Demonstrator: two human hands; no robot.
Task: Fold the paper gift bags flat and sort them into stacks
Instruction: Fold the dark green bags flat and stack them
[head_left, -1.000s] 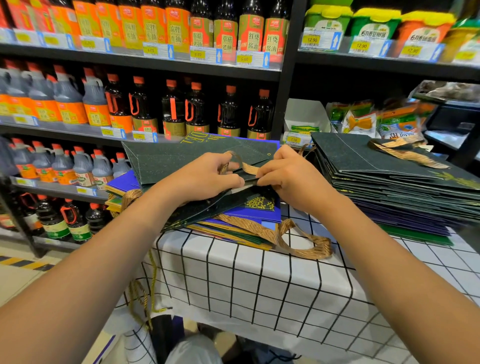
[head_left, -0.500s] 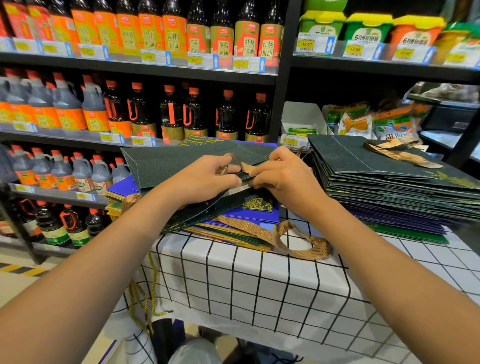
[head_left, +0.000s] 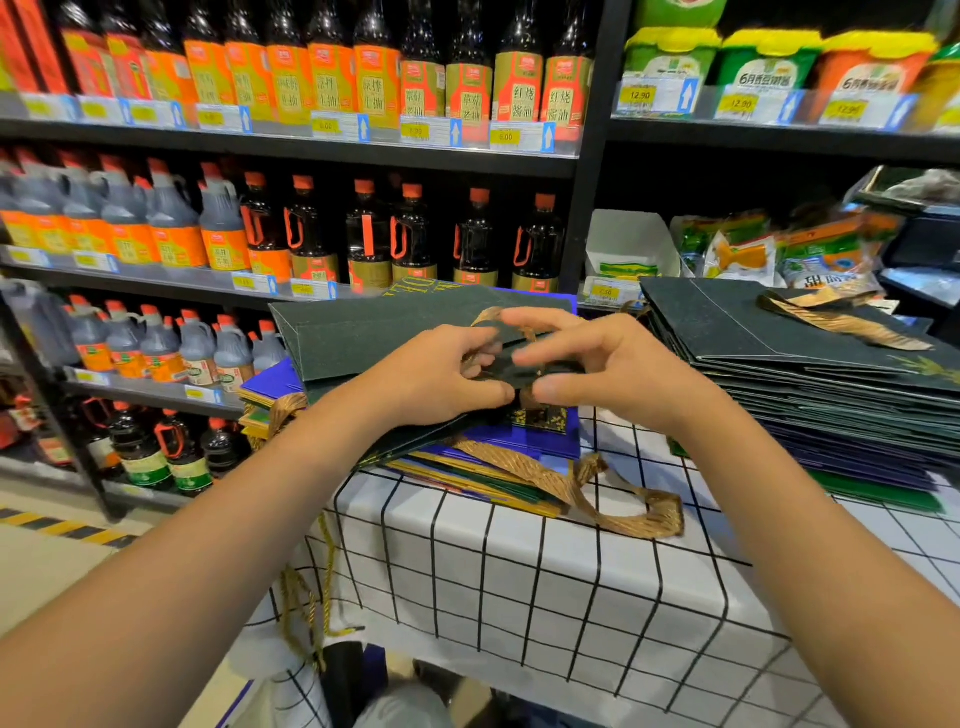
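left hand pinches the dark green bag's edge on the left pile; right hand hangs beside it, fingers spread wide, blurred, holding nothing i can see.

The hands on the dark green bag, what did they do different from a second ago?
The right hand opened up: its fingers, curled tight by the ribbon handle before, now spread above the dark green bag. The left hand still holds the bag's near edge, fingers a little looser and blurred. The bag stayed on the left pile, and the tall stack on the right has not moved.
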